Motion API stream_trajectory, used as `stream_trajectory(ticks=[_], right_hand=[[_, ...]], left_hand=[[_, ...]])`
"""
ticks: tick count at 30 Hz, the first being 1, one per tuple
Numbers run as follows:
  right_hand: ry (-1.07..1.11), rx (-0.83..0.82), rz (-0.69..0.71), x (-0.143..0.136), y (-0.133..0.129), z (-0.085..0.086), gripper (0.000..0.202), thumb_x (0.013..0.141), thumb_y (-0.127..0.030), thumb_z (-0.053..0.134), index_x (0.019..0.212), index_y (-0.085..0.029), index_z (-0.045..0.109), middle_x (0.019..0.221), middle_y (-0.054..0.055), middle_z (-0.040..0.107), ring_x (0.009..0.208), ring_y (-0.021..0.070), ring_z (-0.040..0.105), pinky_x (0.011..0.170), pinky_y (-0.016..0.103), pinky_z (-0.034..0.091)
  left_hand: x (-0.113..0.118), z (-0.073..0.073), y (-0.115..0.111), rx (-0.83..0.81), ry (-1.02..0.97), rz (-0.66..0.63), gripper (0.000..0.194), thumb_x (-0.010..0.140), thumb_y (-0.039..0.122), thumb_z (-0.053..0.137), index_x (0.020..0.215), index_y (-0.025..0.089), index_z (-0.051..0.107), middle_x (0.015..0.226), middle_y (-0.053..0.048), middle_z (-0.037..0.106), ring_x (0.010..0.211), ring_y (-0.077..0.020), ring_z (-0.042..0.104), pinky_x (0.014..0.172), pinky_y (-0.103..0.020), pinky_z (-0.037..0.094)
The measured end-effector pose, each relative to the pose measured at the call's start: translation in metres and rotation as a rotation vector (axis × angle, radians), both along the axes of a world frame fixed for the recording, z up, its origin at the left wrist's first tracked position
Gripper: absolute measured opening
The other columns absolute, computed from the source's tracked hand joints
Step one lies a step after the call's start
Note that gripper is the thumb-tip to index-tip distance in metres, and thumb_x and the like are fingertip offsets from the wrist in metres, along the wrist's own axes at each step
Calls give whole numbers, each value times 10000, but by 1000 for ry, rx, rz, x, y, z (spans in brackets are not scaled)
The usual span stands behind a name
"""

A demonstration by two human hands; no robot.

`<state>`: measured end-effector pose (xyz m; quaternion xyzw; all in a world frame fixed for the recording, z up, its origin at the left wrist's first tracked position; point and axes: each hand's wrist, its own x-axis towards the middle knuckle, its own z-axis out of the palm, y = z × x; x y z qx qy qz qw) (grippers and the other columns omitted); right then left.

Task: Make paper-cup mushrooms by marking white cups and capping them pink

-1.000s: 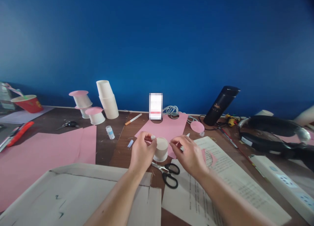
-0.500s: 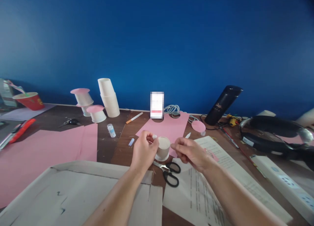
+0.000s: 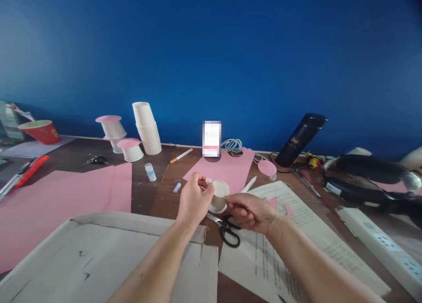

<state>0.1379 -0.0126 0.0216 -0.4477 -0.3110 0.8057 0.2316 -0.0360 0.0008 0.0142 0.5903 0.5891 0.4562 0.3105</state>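
Note:
A short white paper cup [image 3: 218, 203] stands between my hands, its round end facing up and a wider rim at its base. My left hand [image 3: 195, 200] is at the cup's left side, thumb and fingers closed on a small white piece [image 3: 208, 180] whose kind I cannot make out. At the cup's right side, my right hand [image 3: 249, 211] is closed in a pinch, fingertips at the wall; what they hold is too small to tell. Just below the cup lie black-handled scissors [image 3: 230, 236], partly covered by my right hand.
Pink paper [image 3: 219, 169] lies behind the cup, a printed sheet [image 3: 296, 219] to the right. Stacked white cups [image 3: 147, 129] and pink-topped short cups [image 3: 131, 151] stand back left, near a small clear tube [image 3: 150, 172]. A black flask [image 3: 301, 138] and power strip [image 3: 379, 241] are at right.
My right hand has moved left and slightly down, its fingertips now at the cup's wall. It covers more of the scissors and uncovers more of a white pointed stick. My left hand stays nearly still.

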Motion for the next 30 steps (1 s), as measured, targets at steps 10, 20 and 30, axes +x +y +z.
stream_trajectory(ticks=[10,20,30], right_hand=[[146,-142,-19,1,3,4,146,810,-216,433,672,-181,464,383,-118,304,291,12,142,292,92,84],[225,-201,-22,4,7,3,158,786,-209,392,656,-175,475,372,-102,324,274,14,152,278,90,108],[83,-66,-82,0,4,4,134,758,-223,413,637,-186,458,369,-106,315,293,19,115,296,116,98]], left_hand=[[0,-1,0,-11,1,-7,130,745,283,564,857,224,534,767,3,635,660,-156,612,635,-278,439],[0,-3,1,3,-21,-12,130,744,283,569,854,221,537,771,-7,634,670,-158,609,623,-273,446],[0,-2,0,-3,-12,-17,120,744,277,569,846,224,533,765,-3,635,666,-159,614,623,-276,446]])
